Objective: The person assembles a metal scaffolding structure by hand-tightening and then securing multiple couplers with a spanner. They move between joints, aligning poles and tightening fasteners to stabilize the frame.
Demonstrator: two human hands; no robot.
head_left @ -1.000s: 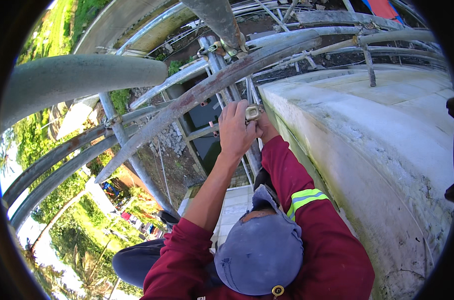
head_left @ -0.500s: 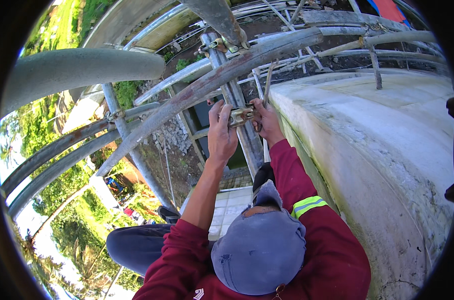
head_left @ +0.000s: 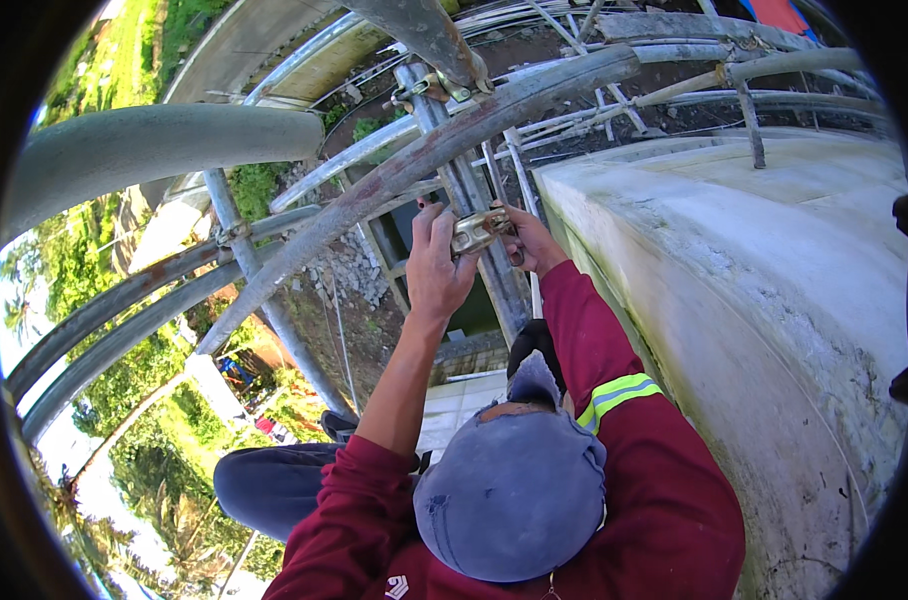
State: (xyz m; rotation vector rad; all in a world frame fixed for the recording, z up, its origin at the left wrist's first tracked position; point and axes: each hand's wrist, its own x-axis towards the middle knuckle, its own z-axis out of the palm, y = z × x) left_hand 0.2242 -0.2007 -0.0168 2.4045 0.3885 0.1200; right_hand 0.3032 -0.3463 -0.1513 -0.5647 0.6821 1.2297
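Note:
My left hand (head_left: 438,268) is closed around the left side of a brass-coloured scaffold clamp (head_left: 478,232). The clamp sits on a grey steel pipe (head_left: 501,290) that slopes from upper left toward my knees. On the clamp's other side, my right hand (head_left: 536,243) has its fingers curled beside the bolt end, gripping a slim metal wrench (head_left: 493,170). Its shaft points up past the fingers, close alongside the pipe. Part of the wrench near the bolt is hidden by my fingers. Higher on the same pipe is another clamp (head_left: 430,88).
A thick rusty pipe (head_left: 414,175) crosses just above my hands, and a wide pipe (head_left: 174,145) juts in from the left. To the right stands a pale concrete ledge (head_left: 714,260). Far below lie rubble (head_left: 349,270) and greenery. My bent knee (head_left: 274,490) is at lower left.
The wrench shaft has swung left, from leaning outward to lying beside the pipe. My right hand has turned with it. My left hand stays on the clamp.

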